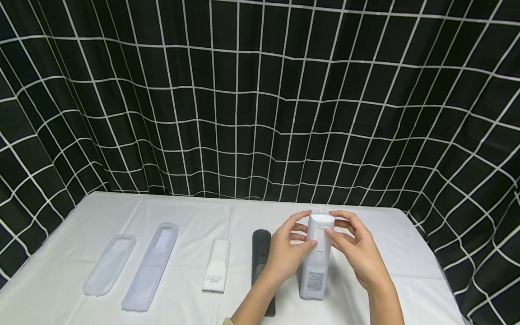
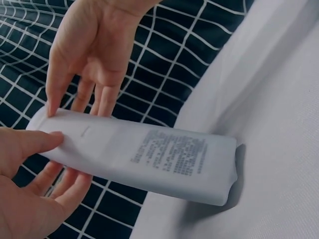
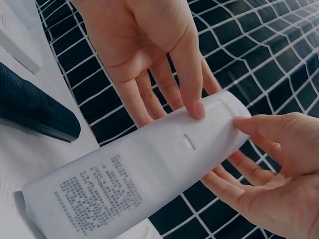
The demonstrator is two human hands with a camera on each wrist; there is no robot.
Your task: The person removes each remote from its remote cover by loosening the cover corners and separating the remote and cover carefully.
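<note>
A white remote control (image 1: 316,266) stands tilted in a translucent sleeve, its back with printed text turned to me. My left hand (image 1: 286,250) holds the upper end from the left, thumb on the back face and fingers along the far side. From the right, my right hand (image 1: 357,250) grips the same end, its thumb pressing near the top edge of the sleeve. The left wrist view shows the lower end of the sleeve (image 2: 219,169) at the white cloth, with a shadow beside it. Both thumbs lie on the back in the right wrist view.
A black remote control (image 1: 261,253) lies left of my hands, partly hidden by my left forearm. Farther left are a white remote control (image 1: 217,266) and two translucent sleeves, one long (image 1: 150,271) and one shorter (image 1: 109,266). A black gridded curtain (image 1: 248,113) hangs behind the white-covered table (image 1: 195,212).
</note>
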